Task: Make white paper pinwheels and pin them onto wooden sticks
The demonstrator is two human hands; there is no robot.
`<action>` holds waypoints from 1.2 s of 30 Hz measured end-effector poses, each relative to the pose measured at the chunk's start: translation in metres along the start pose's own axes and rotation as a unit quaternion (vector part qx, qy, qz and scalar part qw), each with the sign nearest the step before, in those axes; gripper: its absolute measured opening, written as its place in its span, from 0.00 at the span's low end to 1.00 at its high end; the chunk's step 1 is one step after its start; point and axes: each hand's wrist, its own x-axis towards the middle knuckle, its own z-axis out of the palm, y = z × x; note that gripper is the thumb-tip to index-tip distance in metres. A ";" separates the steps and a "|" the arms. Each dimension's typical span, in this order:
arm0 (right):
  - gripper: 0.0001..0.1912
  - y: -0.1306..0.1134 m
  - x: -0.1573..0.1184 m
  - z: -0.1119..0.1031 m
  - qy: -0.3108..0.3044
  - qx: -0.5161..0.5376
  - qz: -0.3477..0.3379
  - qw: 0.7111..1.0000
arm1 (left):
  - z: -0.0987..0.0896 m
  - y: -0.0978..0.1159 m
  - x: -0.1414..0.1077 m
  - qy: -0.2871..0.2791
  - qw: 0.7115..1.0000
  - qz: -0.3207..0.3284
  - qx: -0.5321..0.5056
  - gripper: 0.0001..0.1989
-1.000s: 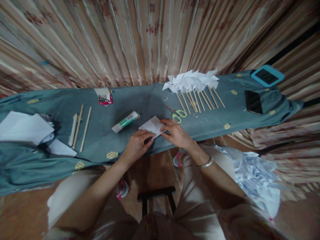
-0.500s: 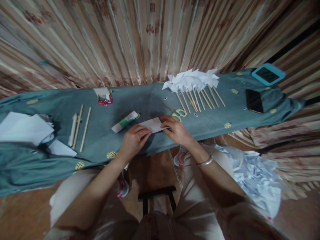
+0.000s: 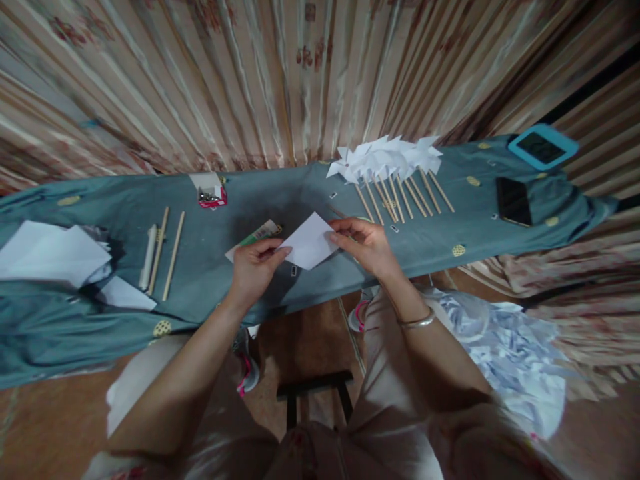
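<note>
A white sheet of paper (image 3: 309,243) is held up over the table, turned so that it looks like a diamond. My left hand (image 3: 256,270) pinches its left corner between thumb and fingers. At the opposite corner, my right hand (image 3: 364,245) grips the paper the same way. Behind my left hand lies a white and green glue tube (image 3: 260,232), partly covered by the hand. The scissors (image 3: 338,211) are mostly hidden behind my right hand. Several white paper pinwheels (image 3: 385,160) on wooden sticks lie in a row at the back of the table.
On the left are a stack of white paper (image 3: 50,253), two wooden sticks (image 3: 173,257) and a pale rod (image 3: 148,257). A red box of metal pins (image 3: 212,194) stands farther back. To the right lie a phone (image 3: 514,201) and a blue-framed tablet (image 3: 544,147).
Both hands have lifted the paper slightly and turned it from a flat, narrow shape to a diamond facing me. My left hand now covers part of the glue tube.
</note>
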 end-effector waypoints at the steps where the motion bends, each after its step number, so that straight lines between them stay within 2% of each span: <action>1: 0.18 0.001 0.001 0.001 0.003 0.005 0.002 1.000 | 0.001 0.001 0.000 0.001 1.000 -0.017 -0.020 0.11; 9: 0.16 0.001 0.007 0.007 0.025 0.033 0.024 0.999 | 0.001 0.000 0.001 0.009 0.987 -0.092 -0.133 0.12; 16: 0.17 0.008 0.008 0.009 0.019 0.010 0.028 0.999 | 0.002 0.000 0.000 -0.027 0.991 -0.080 -0.100 0.15; 19: 0.17 0.009 0.007 0.009 0.019 -0.020 0.002 1.000 | 0.002 -0.003 0.000 -0.036 0.992 -0.082 -0.093 0.16; 23: 0.17 0.007 0.003 0.003 0.036 -0.098 -0.054 0.993 | 0.004 -0.005 0.000 -0.024 0.981 -0.132 -0.138 0.21; 27: 0.23 0.004 -0.005 -0.006 0.001 -0.213 -0.098 0.972 | 0.006 -0.005 -0.002 -0.019 0.967 -0.173 -0.184 0.24; 30: 0.25 0.006 -0.011 -0.009 -0.035 -0.254 -0.120 0.959 | 0.007 -0.007 -0.003 -0.022 0.962 -0.183 -0.203 0.25; 33: 0.23 0.010 -0.016 -0.008 -0.066 -0.259 -0.110 0.957 | 0.008 -0.009 -0.003 -0.028 0.962 -0.187 -0.198 0.23; 36: 0.16 0.013 -0.018 -0.008 -0.082 -0.247 -0.093 0.961 | 0.007 -0.013 -0.003 -0.040 0.967 -0.186 -0.171 0.24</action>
